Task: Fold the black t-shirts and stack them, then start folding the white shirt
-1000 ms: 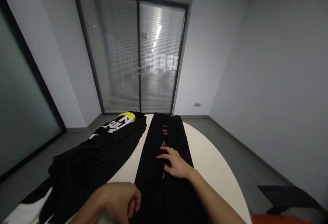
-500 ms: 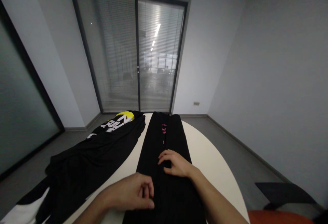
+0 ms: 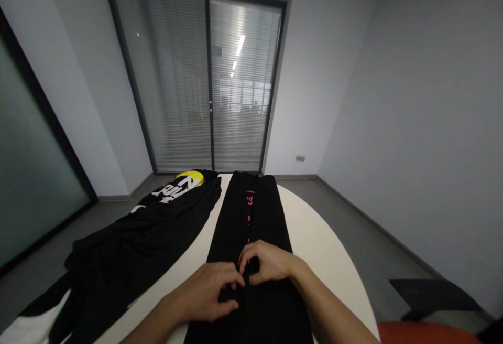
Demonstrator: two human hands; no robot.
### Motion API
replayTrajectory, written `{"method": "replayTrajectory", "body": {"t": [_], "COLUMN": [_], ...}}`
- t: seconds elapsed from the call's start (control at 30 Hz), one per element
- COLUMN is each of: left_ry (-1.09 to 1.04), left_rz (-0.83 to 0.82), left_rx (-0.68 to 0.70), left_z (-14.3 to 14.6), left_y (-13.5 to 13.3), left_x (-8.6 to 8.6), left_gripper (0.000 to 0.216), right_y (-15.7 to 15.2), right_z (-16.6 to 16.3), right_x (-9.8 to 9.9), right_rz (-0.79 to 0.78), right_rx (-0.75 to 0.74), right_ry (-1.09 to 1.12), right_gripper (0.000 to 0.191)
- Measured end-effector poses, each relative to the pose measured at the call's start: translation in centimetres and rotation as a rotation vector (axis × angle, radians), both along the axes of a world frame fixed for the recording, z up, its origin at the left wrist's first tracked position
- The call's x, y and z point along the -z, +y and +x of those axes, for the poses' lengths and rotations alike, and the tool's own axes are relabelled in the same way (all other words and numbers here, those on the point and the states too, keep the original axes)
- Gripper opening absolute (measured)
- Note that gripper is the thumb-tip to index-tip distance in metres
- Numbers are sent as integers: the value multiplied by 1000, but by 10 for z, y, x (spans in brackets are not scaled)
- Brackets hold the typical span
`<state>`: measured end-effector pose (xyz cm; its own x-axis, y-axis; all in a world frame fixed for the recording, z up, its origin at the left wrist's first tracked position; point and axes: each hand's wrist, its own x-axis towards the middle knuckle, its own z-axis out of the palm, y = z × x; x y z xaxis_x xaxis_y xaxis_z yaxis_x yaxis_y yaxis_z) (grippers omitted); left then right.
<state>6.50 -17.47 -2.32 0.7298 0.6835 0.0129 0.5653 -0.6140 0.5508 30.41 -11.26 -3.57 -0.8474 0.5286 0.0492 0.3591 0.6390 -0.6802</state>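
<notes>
A long black garment [image 3: 267, 223], its sides folded in toward a middle line, lies lengthwise on the white table. Pink lettering [image 3: 250, 200] shows in part along that line. My left hand [image 3: 214, 289] rests over the garment's left half, fingers bent and thumb held apart. Close beside it, my right hand [image 3: 269, 262] touches the cloth near the middle line with curved fingertips, a gap showing between fingers and thumb. The fingertips of both hands nearly meet. No cloth is plainly gripped in either one.
Left of the folded garment, a second black garment [image 3: 149, 244] with white and yellow print lies loosely spread over the round table [image 3: 318, 239]. A chair with an orange seat [image 3: 424, 332] stands at the lower right. Behind the table are glass doors with blinds [image 3: 173, 87].
My right hand has slid toward me along the middle line, uncovering more pink print. My left hand has moved slightly right and its fingers have spread, bringing the hands closer together.
</notes>
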Motion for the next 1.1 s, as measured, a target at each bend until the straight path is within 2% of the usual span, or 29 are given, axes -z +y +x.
{"method": "replayTrajectory", "body": {"t": [0.1,0.2,0.33,0.47,0.57,0.67,0.8,0.9,1.0,1.1], "left_ry": [-49,-57,-57,-9,39,34,49,60,25,-34], "left_rz": [45,62,96,133,157,241,386,440,412,301], "left_rx": [81,150,195,306,381,388,410,436,446,356], "left_z": [8,15,21,23,26,30,35,39,44,49], "left_y": [-7,-13,-17,-16,-20,-25,-27,-27,-28,-30], "left_x": [-3,-4,1,7,8,13,34,52,57,54], "left_gripper": [47,53,34,32,20,14,17,21,24,21], "right_y": [-2,-2,5,14,18,22,32,39,42,40], "right_z": [6,12,18,23,30,43,65,77,82,81], "right_x": [-4,-7,3,15,12,4,3,10,14,13], "right_rz": [19,168,285,321,361,413,374,291,245,219], "right_rx": [79,217,332,384,427,604,872,971,1029,1057], "right_ry": [15,16,-69,-102,-144,-268,-432,-464,-496,-541], "right_gripper": [42,55,50,39,42,38,25,24,21,18]}}
